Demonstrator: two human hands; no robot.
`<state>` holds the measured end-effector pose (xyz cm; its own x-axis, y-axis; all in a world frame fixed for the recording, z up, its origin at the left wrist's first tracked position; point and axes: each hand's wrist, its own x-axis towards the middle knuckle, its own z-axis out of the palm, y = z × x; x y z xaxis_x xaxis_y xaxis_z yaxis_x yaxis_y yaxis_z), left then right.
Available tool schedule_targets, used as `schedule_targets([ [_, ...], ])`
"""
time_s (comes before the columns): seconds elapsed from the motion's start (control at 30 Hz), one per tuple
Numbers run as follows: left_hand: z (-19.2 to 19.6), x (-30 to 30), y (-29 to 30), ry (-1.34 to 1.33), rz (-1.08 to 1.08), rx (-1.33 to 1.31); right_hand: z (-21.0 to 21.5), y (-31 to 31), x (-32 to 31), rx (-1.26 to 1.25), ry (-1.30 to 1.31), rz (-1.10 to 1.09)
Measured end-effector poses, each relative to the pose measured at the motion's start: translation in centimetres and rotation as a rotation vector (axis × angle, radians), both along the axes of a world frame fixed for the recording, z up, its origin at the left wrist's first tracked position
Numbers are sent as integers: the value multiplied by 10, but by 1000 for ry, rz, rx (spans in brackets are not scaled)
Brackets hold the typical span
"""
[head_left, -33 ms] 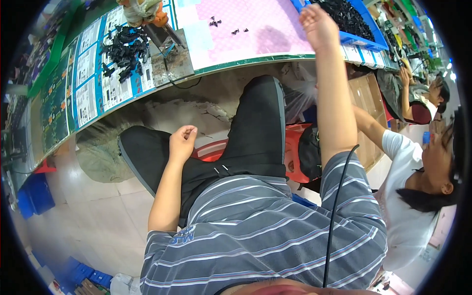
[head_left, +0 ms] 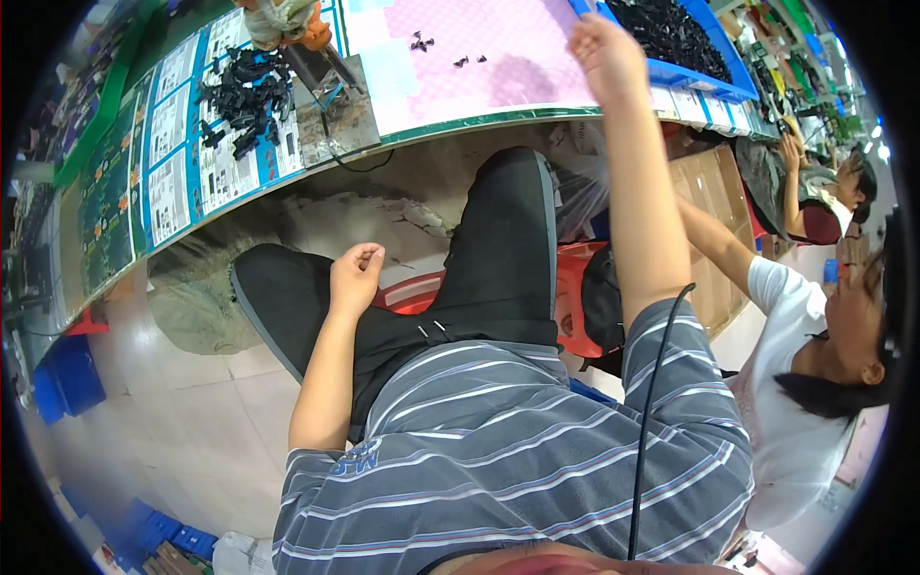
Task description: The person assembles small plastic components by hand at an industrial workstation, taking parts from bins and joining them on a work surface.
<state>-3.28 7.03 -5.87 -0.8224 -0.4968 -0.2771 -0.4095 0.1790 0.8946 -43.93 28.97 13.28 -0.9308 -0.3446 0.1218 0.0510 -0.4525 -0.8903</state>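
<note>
Nearest, the person sits with black-trousered legs (head_left: 503,240) parted on a red seat (head_left: 412,293), which seems to let the body come close to the tabletop (head_left: 479,121). The left hand (head_left: 357,276) hangs over the lap, below the tabletop edge, its grip curled with thumb and forefinger close together; whether anything small is pinched there cannot be told. It looks parked, probably because the reach is one-sided.

Beyond the edge, a metal fixture (head_left: 350,120) sits left of centre, near the front, presumably so that either hand can get to it. The right hand (head_left: 613,62) is stretched out just beside the blue tray (head_left: 704,81), over the far right of the pink sheet (head_left: 508,34). Its fingers are bent, and blur hides whether that grip is bare or carries a part.

The black parts lie in three places: a loose heap (head_left: 247,101) left of the fixture, a few stray pieces (head_left: 422,42) on the pink sheet, where the pale ground makes them easy to spot, and a dense mass (head_left: 671,38) inside the tray, whose raised walls likely keep so many small pieces from spreading
</note>
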Motion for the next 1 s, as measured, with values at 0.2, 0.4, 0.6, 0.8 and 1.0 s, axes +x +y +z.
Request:
schedule_targets([
  [0.2,14,-4,-2,30,78,-14,-60,-61,71,841,536,-410],
  [0.4,28,3,-9,51,171,49,-54,-78,58,1082,666,-259],
  [0.6,56,-6,-19,144,228,71,-55,-98,59,1199,917,-223],
  [0.8,107,-20,-49,311,268,-47,-62,-88,52,1178,934,-247],
  [1.0,126,-39,-116,376,374,-478,-43,-92,78,990,1089,-386],
])
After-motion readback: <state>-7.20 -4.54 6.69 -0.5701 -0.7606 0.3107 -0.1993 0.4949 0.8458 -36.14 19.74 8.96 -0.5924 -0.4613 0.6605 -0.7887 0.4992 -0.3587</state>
